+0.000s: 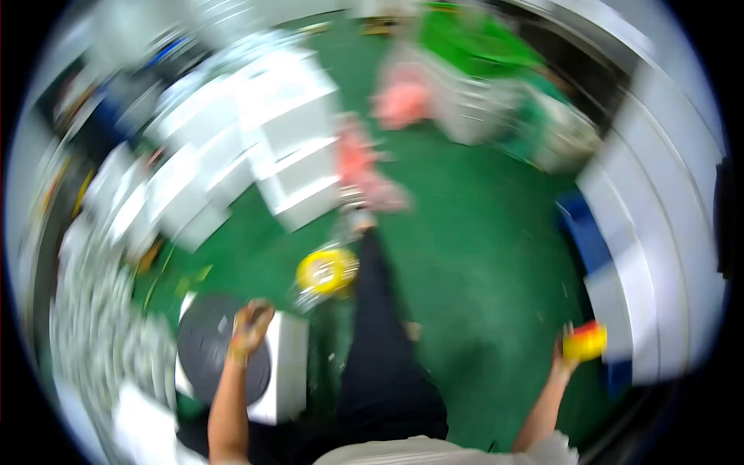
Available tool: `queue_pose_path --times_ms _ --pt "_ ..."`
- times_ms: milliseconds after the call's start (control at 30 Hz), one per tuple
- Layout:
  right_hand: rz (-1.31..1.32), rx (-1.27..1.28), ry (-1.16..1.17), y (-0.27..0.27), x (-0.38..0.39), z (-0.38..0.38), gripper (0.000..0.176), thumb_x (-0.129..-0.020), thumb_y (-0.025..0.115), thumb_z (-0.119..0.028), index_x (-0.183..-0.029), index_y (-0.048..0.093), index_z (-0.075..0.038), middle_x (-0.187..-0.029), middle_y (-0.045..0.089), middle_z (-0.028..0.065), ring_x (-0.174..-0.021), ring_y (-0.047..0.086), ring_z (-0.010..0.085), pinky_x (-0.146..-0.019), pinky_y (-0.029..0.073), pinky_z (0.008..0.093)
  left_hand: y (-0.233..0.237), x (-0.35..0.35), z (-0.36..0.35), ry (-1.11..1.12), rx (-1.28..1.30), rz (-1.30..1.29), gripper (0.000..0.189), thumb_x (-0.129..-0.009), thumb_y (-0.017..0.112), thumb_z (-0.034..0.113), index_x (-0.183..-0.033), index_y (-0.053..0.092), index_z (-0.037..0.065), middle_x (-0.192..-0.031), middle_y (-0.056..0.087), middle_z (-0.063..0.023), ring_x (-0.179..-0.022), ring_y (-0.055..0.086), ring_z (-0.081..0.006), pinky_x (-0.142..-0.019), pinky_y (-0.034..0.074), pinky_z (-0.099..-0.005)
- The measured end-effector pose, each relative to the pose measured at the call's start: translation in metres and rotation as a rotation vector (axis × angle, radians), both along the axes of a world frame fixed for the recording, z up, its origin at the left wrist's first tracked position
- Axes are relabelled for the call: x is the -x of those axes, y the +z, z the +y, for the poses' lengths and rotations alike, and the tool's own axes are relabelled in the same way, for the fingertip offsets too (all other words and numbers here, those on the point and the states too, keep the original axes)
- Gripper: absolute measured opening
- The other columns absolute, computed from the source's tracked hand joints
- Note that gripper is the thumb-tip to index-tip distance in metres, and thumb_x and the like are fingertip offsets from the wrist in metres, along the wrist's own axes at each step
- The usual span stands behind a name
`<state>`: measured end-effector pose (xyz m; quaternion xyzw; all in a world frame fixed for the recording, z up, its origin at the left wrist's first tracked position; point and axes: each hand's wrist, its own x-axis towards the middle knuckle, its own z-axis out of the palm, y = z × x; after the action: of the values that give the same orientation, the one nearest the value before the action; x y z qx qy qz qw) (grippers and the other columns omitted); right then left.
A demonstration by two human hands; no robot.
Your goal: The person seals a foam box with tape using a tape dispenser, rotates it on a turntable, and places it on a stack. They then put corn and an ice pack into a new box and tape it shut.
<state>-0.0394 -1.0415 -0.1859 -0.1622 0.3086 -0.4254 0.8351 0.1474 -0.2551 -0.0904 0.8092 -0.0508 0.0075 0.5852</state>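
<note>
My left hand [252,327] is over the edge of a round dark disc [209,349] that lies on a white foam box [288,364]. Its fingers look bent, but blur hides whether they hold anything. Out to the right, my right hand [564,353] grips a yellow and red roll [585,342], which looks like tape. Between my hands, a yellow ring-shaped roll [328,271] with clear wrapping lies on the green floor beside my outstretched leg.
White foam boxes [291,116] stand stacked ahead on the left. Pink bags [403,97] and crates with a green cover [473,46] are at the top. White panels [651,232] and a blue bin [583,232] line the right side.
</note>
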Motion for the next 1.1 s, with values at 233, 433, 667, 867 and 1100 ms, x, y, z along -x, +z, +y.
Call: queue_pose_path --times_ms 233,433,667,867,1100 --pt "0.006 0.589 1.061 0.081 -0.256 0.317 0.056 -0.085 0.066 -0.030 -0.135 0.045 -0.012 -0.102 0.061 0.0112 -0.085 0.062 0.0251 -0.081 0.052 0.0399 0.004 -0.044 0.183 0.761 -0.778 0.120 0.049 -0.081 0.067 0.038 -0.118 0.058 0.007 -0.106 0.064 -0.0201 -0.100 0.061 -0.0392 -0.085 0.048 -0.0449" --pt "0.126 0.229 1.466 0.097 -0.359 0.560 0.034 -0.090 0.062 -0.029 -0.110 0.061 -0.002 -0.094 0.067 0.0121 -0.079 0.066 0.0208 -0.069 0.056 0.0328 -0.026 -0.274 0.250 0.584 -1.080 -0.005 0.059 -0.080 0.065 0.039 -0.129 0.050 0.010 -0.126 0.056 -0.0150 -0.125 0.047 -0.0322 -0.102 0.039 -0.0453" --pt "0.436 0.249 1.623 0.063 -0.373 0.568 0.030 -0.094 0.055 -0.023 -0.110 0.059 0.002 -0.091 0.067 0.0119 -0.078 0.067 0.0205 -0.069 0.056 0.0284 -0.005 -0.468 0.394 0.865 -1.458 0.175 0.042 -0.082 0.054 0.024 -0.122 0.056 0.009 -0.123 0.057 -0.0131 -0.117 0.056 -0.0275 -0.095 0.044 -0.0493" --pt "0.599 -0.142 1.642 0.072 -0.383 0.610 0.029 -0.095 0.054 -0.021 -0.110 0.059 0.003 -0.091 0.067 0.0117 -0.077 0.067 0.0223 -0.068 0.057 0.0309 -0.029 -0.471 0.418 0.677 -1.526 0.290 0.075 -0.064 0.084 0.029 -0.131 0.054 0.012 -0.132 0.054 -0.0128 -0.121 0.053 -0.0319 -0.101 0.045 -0.0422" --pt "0.007 -0.245 1.916 0.026 -0.507 0.771 0.047 -0.089 0.064 -0.039 -0.123 0.051 -0.009 -0.106 0.061 0.0149 -0.089 0.063 0.0241 -0.076 0.055 0.0309 -0.014 -0.349 0.387 0.330 -1.351 0.147 0.061 -0.067 0.081 0.037 -0.121 0.061 0.016 -0.128 0.055 -0.0110 -0.117 0.054 -0.0339 -0.095 0.046 -0.0408"
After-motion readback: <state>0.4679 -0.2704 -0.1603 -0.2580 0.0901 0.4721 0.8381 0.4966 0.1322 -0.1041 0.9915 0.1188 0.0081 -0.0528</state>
